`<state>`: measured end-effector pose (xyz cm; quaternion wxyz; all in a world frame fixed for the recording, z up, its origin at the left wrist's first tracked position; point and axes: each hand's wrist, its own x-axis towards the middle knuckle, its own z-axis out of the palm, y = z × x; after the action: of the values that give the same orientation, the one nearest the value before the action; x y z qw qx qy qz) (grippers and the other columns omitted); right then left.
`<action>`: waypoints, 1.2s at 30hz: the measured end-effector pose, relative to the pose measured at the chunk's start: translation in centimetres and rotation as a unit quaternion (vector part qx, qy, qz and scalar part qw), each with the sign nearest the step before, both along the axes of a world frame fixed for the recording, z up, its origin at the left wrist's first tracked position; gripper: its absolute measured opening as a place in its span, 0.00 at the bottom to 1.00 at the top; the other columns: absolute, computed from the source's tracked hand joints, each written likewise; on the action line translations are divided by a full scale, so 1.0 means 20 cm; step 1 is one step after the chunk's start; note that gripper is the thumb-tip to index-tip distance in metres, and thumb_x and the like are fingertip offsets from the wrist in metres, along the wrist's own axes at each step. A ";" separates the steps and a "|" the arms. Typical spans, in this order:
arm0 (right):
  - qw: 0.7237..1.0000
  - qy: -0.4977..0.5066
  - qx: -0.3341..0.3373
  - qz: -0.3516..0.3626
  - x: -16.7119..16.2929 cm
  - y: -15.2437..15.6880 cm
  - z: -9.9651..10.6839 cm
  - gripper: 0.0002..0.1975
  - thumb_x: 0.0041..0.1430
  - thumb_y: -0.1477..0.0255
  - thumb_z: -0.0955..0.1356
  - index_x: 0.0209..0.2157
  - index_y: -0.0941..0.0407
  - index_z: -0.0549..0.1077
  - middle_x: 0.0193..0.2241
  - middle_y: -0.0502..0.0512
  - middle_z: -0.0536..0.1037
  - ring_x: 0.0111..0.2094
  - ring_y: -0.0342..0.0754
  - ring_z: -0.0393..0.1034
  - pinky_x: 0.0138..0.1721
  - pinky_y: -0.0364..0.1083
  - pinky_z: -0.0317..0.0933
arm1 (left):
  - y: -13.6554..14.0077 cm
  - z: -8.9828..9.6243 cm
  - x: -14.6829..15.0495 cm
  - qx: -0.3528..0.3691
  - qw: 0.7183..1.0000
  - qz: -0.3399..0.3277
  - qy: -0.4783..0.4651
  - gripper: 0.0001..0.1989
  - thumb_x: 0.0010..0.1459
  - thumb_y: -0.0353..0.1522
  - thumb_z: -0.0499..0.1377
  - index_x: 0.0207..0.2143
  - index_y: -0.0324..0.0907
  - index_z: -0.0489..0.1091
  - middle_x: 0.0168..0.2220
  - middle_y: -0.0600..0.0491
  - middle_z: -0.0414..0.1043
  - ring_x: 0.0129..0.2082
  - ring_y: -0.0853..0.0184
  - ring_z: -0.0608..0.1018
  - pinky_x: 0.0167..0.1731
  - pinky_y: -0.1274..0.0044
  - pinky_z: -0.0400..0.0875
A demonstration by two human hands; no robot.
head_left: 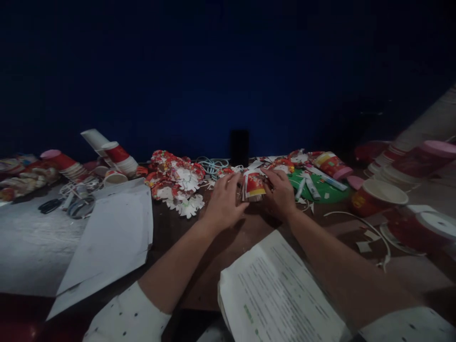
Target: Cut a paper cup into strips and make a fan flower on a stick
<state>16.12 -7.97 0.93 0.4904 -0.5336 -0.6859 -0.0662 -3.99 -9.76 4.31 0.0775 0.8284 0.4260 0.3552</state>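
Printed pages [274, 289] lie nearest, while ahead the left hand [224, 198] and right hand [282, 194], fingers half curled, flank red-and-yellow paper pieces [255, 183] on the table [254, 223], their grip impossible to tell, with white-and-red cutouts [188, 180] leftward.

We can read no word, brand or number here. At five o'clock, the white booklet [274, 285] bears rows of dark print and some green characters, all too blurred for us. Marks on the red paper cup [359, 202] at three o'clock, yellowish on red, defeat us too.
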 end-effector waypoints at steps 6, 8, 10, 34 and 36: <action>1.000 -0.003 0.008 0.030 -0.02 -0.05 0.01 0.18 0.60 0.74 0.62 0.51 0.53 0.72 0.42 0.60 0.74 0.46 0.54 0.67 0.51 0.55 0.64 | 0.11 -0.08 0.10 0.015 0.999 -0.052 -0.008 0.42 0.46 0.25 0.61 0.63 0.38 0.51 0.64 0.38 0.52 0.64 0.50 0.55 0.63 0.57 0.49; 0.999 -0.002 0.009 0.044 -0.03 -0.05 0.01 0.18 0.61 0.73 0.62 0.51 0.53 0.71 0.42 0.60 0.74 0.46 0.53 0.67 0.50 0.54 0.64 | 0.13 -0.09 0.09 0.003 0.996 -0.069 -0.054 0.39 0.47 0.23 0.58 0.63 0.37 0.54 0.61 0.38 0.58 0.61 0.53 0.61 0.62 0.60 0.52; 0.998 -0.004 0.005 0.056 -0.03 -0.05 0.00 0.18 0.61 0.73 0.61 0.52 0.53 0.71 0.42 0.59 0.74 0.46 0.53 0.68 0.49 0.54 0.65 | 0.14 -0.10 0.08 -0.018 0.991 -0.074 -0.112 0.35 0.48 0.23 0.58 0.61 0.38 0.58 0.59 0.41 0.63 0.59 0.55 0.65 0.61 0.63 0.56; 0.973 -0.186 -0.136 -0.003 -0.07 -0.11 0.05 0.30 0.52 0.68 0.69 0.58 0.51 0.66 0.54 0.59 0.71 0.51 0.63 0.64 0.50 0.63 0.59 | 0.12 -0.11 0.01 0.100 0.994 -0.050 0.020 0.18 0.60 0.27 0.51 0.51 0.43 0.72 0.49 0.42 0.72 0.50 0.58 0.71 0.53 0.64 0.63; 0.975 -0.159 -0.150 0.046 -0.04 -0.08 0.04 0.30 0.52 0.71 0.68 0.58 0.52 0.65 0.54 0.59 0.71 0.53 0.60 0.65 0.52 0.60 0.60 | 0.11 -0.11 0.01 0.093 0.993 -0.070 0.015 0.18 0.60 0.27 0.51 0.50 0.43 0.72 0.49 0.42 0.72 0.50 0.58 0.71 0.53 0.63 0.63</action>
<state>15.26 -9.56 1.78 0.2914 -0.5514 -0.7813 -0.0236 -3.73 -7.51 2.14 0.0186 0.8651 0.3334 0.3743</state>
